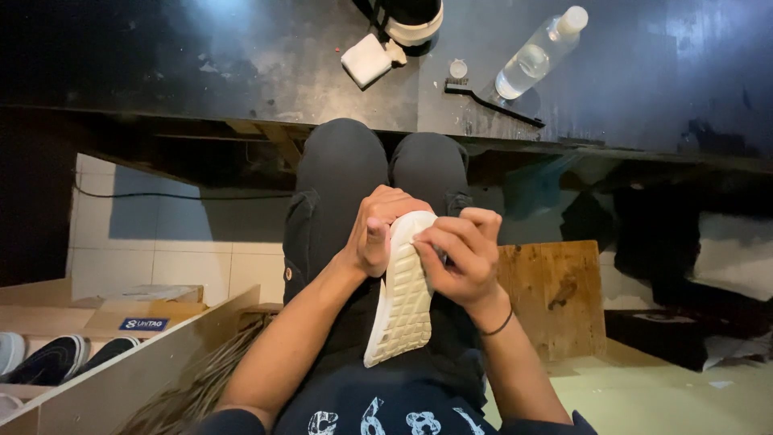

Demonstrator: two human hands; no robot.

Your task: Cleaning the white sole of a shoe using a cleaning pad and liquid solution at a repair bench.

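- One white shoe over my lap, sole up; the sole is off-white rubber, moulded in a grid of small squarish lugs, long and tapering
- My left hand is clamped round the shoe's far end, thumb pressed on the edge of the sole
- My right hand is closed with curled fingers on the same end from the other side; both hands close together, nearly touching; a thin dark band on the right wrist
- Dark, scuffed matt tabletop beyond my knees: one clear plastic bottle with white cap, lying tilted; one slim black brush just beside it; one white block, soft-edged
- Low left: pale wooden shelf with dark slip-on shoes, at least two; a cardboard box bears a small blue rectangular label with white lettering
- Right: one worn, stained wooden board
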